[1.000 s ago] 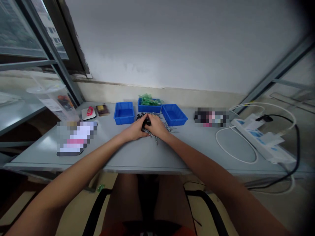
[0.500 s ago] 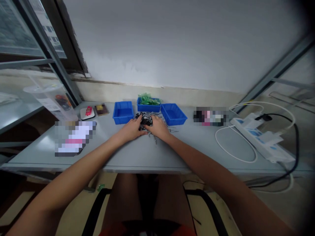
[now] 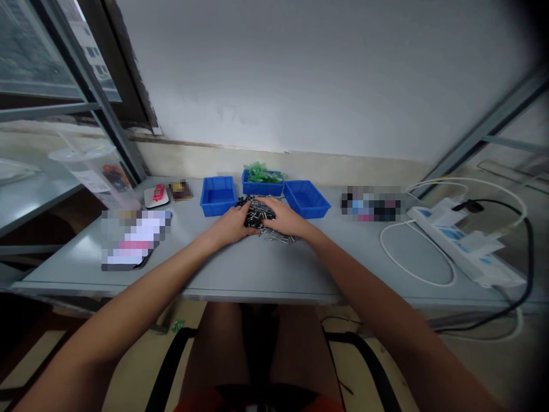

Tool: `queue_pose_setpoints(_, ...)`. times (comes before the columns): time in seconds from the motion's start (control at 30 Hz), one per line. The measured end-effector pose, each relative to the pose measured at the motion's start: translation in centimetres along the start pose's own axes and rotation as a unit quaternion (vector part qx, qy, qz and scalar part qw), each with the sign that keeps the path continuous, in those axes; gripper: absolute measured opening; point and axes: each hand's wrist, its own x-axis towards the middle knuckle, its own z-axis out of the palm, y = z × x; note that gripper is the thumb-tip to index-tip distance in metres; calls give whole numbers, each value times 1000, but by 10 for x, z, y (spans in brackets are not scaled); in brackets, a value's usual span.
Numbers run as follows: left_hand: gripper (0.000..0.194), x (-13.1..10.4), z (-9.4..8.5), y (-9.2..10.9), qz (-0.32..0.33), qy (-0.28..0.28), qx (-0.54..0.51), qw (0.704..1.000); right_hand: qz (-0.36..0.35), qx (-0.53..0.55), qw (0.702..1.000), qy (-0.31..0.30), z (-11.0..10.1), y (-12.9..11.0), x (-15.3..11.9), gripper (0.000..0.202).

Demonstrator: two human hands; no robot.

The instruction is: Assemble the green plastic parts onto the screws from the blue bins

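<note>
A pile of small metal and black pieces [image 3: 261, 214] lies on the grey table, between my two hands. My left hand [image 3: 235, 224] cups the pile's left side, thumb and fingers apart. Curved around the right side is my right hand [image 3: 285, 217], its fingers spread over the pieces. Behind the pile stand a blue tray [image 3: 218, 195] at the left, a blue tray holding green packets [image 3: 262, 186] in the middle and a blue tray [image 3: 307, 199] at the right. Both side trays show bare bottoms.
At the left are a lidded plastic cup [image 3: 100, 177], a pixelated phone-like object [image 3: 137, 240] and a white item with a red piece [image 3: 158, 196]. A white power strip [image 3: 465, 246] with looping cables lies at the right, near a pixelated object [image 3: 371, 204].
My right hand has shifted right and spread wider over the pile. The loose pieces at the pile's right and front are gathered closer together. The view has moved slightly.
</note>
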Motion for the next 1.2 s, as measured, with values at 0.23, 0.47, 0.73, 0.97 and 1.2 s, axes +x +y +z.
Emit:
queue_pose_setpoints(0.23, 82, 0, -2, 0, 11, -2, 28, 1000, 86, -9, 987, -135, -9, 13, -17, 112)
queue_pose_setpoints(0.47, 47, 2, -4, -2, 15, -9, 51, 999, 61, -22, 998, -4, 24, 17, -9, 86)
queue_pose_setpoints(0.73, 51, 4, 0, -6, 71, 11, -24, 997, -29, 1, 999, 30, 26, 20, 2, 52)
queue_pose_setpoints(0.97, 58, -1, -1, -1, 33, 22, -32, 999, 35, -48, 997, -47, -36, -8, -17, 50)
queue_pose_setpoints(1.2, 69, -1, 11, 5, -6, 0, -14, 1000, 170, -129, 946, -245, -53, -11, -30, 8)
